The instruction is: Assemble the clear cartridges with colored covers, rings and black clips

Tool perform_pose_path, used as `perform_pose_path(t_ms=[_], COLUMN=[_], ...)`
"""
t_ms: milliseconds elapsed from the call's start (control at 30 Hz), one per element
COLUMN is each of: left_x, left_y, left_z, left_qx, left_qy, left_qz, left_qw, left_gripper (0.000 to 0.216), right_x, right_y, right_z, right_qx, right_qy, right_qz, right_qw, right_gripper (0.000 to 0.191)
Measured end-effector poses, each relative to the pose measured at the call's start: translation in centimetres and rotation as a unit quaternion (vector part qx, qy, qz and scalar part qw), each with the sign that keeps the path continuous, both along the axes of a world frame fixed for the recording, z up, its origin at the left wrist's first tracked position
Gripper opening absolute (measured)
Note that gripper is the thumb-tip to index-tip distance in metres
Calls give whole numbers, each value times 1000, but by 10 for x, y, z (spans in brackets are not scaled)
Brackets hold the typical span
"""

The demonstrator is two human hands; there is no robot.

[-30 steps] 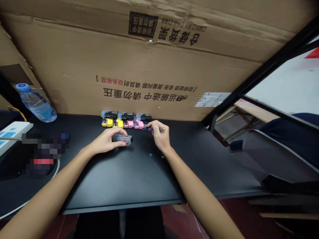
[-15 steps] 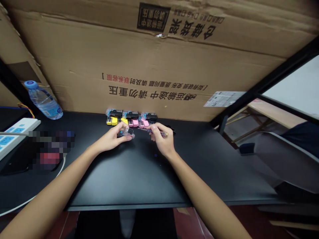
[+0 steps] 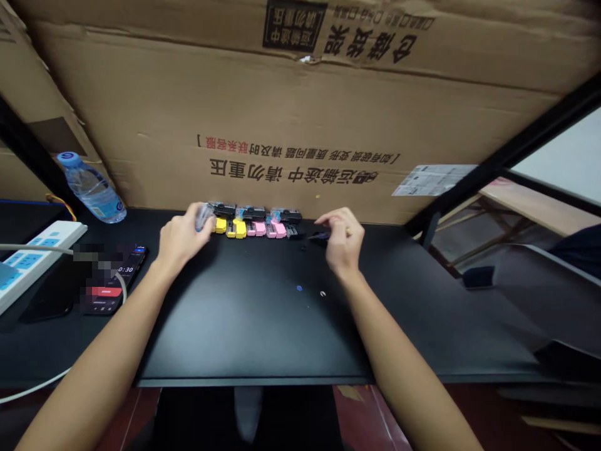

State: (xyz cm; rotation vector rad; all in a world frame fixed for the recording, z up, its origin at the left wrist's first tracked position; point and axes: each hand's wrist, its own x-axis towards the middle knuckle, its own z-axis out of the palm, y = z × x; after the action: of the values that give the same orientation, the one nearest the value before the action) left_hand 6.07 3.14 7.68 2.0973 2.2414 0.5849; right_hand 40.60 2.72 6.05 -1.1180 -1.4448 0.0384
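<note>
My left hand (image 3: 181, 237) is closed around a small clear plastic part (image 3: 203, 217) at the left end of a row of small pieces. In my right hand (image 3: 345, 241), right of the row, is a slim screwdriver (image 3: 348, 232); its gold-coloured end shows between the fingers and its thin shaft points left. The row has black-and-clear pieces (image 3: 251, 214) at the back. In front sit yellow blocks (image 3: 240, 229), pink blocks (image 3: 256, 228) and a black block (image 3: 295, 232). A dark object (image 3: 320, 238) lies beside my right hand, partly hidden.
A tall cardboard sheet (image 3: 282, 113) stands behind the black table (image 3: 253, 313). At left are a water bottle (image 3: 96, 194), a white power strip (image 3: 37, 257), a phone (image 3: 124, 275) and a cable. Tiny bits, one a blue disc (image 3: 299, 288), lie mid-table.
My left hand has moved left with the clear part, to the row's left end. My right hand has moved right, away from the row, still with the screwdriver. The view has shifted slightly.
</note>
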Motion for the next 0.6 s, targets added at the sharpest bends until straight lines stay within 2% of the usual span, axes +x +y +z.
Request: perform_pose_path(t_ms=[67, 133, 200, 300, 433, 600], left_x=[-11, -19, -25, -26, -25, -26], left_y=[5, 9, 11, 13, 15, 14], left_z=[0, -4, -8, -15, -21, -16], left_qx=[-30, -62, -94, -113, -63, 14], left_qy=[18, 30, 40, 49, 84, 88], left_qz=[42, 64, 58, 29, -18, 2], left_qw=[998, 996, 993, 992, 994, 996], left_gripper=[69, 68, 64, 63, 58, 52], right_x=[19, 33, 37, 26, 2, -6], right_y=[12, 20, 25, 28, 29, 28], right_z=[-2, -7, -12, -19, -25, -28], right_qx=[-14, -67, -102, -121, -184, -214], right_qy=[67, 71, 11, -134, -264, -299], right_qz=[-46, -75, -89, -103, -98, -88], right_qw=[997, 992, 991, 978, 942, 926], right_gripper=[33, 25, 23, 28, 39, 44])
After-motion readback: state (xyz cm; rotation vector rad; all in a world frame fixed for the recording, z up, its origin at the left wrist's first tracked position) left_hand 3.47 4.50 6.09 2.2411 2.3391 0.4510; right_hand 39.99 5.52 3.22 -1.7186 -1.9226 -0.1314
